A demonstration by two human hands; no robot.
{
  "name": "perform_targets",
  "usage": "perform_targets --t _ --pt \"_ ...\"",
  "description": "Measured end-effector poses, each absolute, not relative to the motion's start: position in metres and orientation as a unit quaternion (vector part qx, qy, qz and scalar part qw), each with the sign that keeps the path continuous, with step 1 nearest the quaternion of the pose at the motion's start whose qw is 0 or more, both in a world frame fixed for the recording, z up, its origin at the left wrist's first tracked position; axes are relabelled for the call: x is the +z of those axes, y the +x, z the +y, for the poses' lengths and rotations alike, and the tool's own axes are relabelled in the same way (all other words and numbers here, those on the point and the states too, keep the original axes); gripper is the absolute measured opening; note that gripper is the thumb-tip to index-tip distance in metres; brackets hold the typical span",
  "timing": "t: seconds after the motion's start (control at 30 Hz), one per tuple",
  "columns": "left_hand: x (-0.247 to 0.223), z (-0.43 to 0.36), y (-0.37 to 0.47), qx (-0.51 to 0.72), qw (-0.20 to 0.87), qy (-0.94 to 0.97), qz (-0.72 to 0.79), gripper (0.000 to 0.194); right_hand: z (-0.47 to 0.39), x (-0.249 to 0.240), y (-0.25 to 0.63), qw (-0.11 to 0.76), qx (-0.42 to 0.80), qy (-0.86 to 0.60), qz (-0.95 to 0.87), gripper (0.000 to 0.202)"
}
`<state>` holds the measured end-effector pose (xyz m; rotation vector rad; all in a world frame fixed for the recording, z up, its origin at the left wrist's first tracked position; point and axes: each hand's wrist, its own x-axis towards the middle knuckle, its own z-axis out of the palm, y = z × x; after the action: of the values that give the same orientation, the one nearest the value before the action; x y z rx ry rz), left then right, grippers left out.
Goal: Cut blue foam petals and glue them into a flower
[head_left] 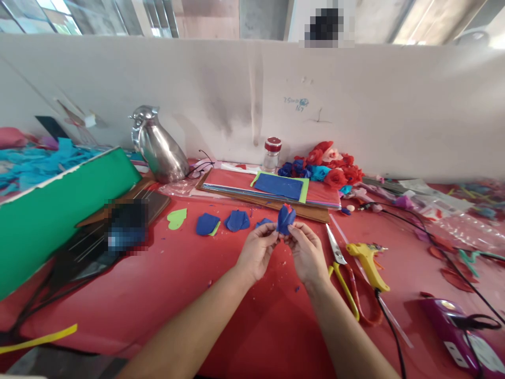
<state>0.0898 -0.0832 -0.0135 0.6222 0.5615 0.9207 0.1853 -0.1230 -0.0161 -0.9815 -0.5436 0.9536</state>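
Bud of layered blue paper with red at its tip (285, 220), centre of frame, apparently part-assembled.
Left hand (257, 251) and right hand (308, 251): fingertips of both pinched closed on the bud's base. Done, seemingly: several petals wrapped; whether fixed, cannot tell. Left, by the look of it: flat blue paper petals (237, 220), lying unattached left of centre, beside a lime-green heart-shaped paper piece (177, 218). Heaped red, pink and blue paper flowers (336, 178), upper right, look complete. Surface: glossy red tabletop (165, 300); right of centre, long scissors with yellow and red handles (336, 251) and yellow plastic glue gun (367, 264). Room: white partition wall (158, 73) across the upper frame; polished silver metal jug (161, 150), upper left; windows (35, 18), top left corner.
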Motion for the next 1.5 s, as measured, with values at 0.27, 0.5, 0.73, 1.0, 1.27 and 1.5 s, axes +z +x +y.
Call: perform_targets --t 0.27,0.5,0.73,1.0,1.27,1.5 --pt "-0.0134 -0.0840 0.0903 0.438 0.810 0.285 0.268 0.014 -0.1229 -0.0167 0.1850 0.749 0.427 -0.446 -0.241 0.014" --pt "-0.0125 -0.0834 0.0898 0.427 0.814 0.282 0.274 0.012 -0.1220 -0.0202 0.1865 0.748 0.422 -0.452 -0.241 0.017" --pt "-0.0137 -0.0836 0.0891 0.434 0.803 0.292 0.284 0.020 -0.1222 -0.0188 0.1849 0.752 0.427 -0.445 -0.234 0.016" --pt "-0.0147 -0.0842 0.0900 0.443 0.787 0.310 0.296 0.018 -0.1211 -0.0221 0.1860 0.748 0.419 -0.459 -0.234 0.015" --pt "-0.0176 -0.0831 0.0899 0.450 0.772 0.346 0.285 0.019 -0.1211 -0.0206 0.1851 0.742 0.409 -0.466 -0.256 0.014" --pt "-0.0218 -0.0810 0.0908 0.466 0.744 0.390 0.278 0.016 -0.1210 -0.0242 0.1862 0.748 0.414 -0.458 -0.243 0.011"
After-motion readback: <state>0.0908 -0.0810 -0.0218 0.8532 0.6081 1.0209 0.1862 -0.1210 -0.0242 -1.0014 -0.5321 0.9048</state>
